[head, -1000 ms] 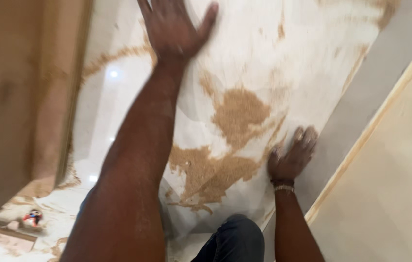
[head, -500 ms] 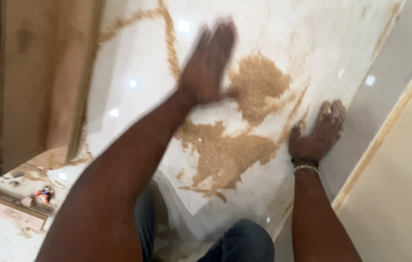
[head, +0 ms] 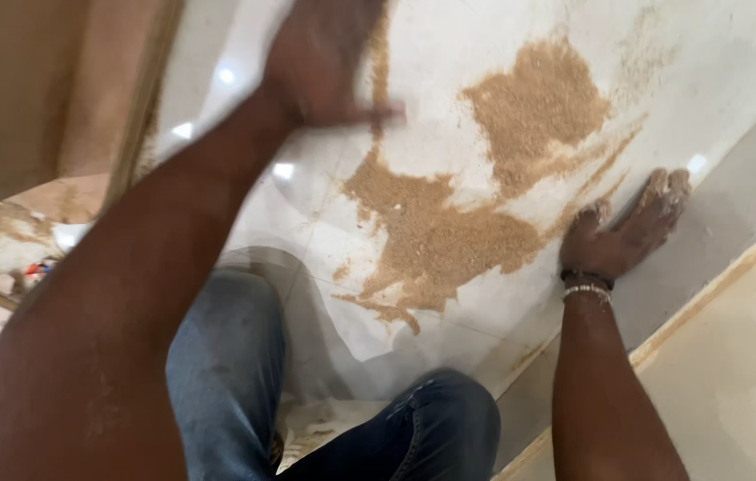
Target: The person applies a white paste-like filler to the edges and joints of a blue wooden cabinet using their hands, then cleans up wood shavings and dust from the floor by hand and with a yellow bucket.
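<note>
A patch of loose tan sawdust (head: 449, 232) lies on the glossy white tiled floor (head: 716, 53). At its eleven o'clock, the blurred left hand (head: 324, 62) spreads flat, empty. At its three o'clock, the right hand (head: 627, 232) presses flat, fingers dusted, a beaded bracelet (head: 587, 287) at its wrist.

The floor tile (head: 449, 365) was glossy, pale marble-look stone, smooth enough to mirror lamp glints. Across its middle lay sawdust (head: 449, 232), tan, matt and grainy, thick in patches and thin in streaks. Some of that dust clung to the fingers (head: 667, 183) of the right hand (head: 623, 232) at the tile's edge. Beside the tile ran a matt, cream wooden panel (head: 734, 374). Below the sawdust, the trousers (head: 226, 374) were blue denim cloth.
</note>
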A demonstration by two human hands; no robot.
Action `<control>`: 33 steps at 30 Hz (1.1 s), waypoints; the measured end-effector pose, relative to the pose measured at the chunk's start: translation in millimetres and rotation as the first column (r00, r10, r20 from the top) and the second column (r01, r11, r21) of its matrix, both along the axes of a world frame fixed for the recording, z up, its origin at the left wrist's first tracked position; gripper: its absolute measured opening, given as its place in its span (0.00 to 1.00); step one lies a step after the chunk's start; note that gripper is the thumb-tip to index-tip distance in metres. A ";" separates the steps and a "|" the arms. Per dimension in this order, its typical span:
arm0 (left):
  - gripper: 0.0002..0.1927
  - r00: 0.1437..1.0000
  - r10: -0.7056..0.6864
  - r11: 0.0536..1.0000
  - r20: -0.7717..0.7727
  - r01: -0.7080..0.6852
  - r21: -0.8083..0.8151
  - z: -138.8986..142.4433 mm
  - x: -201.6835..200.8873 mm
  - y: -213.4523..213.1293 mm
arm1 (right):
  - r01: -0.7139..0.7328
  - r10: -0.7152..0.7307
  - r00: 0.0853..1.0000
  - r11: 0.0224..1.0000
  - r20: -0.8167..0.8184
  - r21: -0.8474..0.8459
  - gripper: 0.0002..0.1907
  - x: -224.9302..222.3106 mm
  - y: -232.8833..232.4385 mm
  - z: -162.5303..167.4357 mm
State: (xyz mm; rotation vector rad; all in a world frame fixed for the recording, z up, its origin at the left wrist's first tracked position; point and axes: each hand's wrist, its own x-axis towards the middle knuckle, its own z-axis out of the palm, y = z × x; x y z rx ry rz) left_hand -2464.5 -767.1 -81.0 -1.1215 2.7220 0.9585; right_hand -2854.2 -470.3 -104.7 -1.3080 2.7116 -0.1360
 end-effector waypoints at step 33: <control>0.53 0.659 -0.364 0.635 -0.659 0.692 0.342 -21.8 -105.6 219.9 | 0.056 -0.055 0.998 0.998 0.037 -0.010 0.47 -6.9 8.4 -11.7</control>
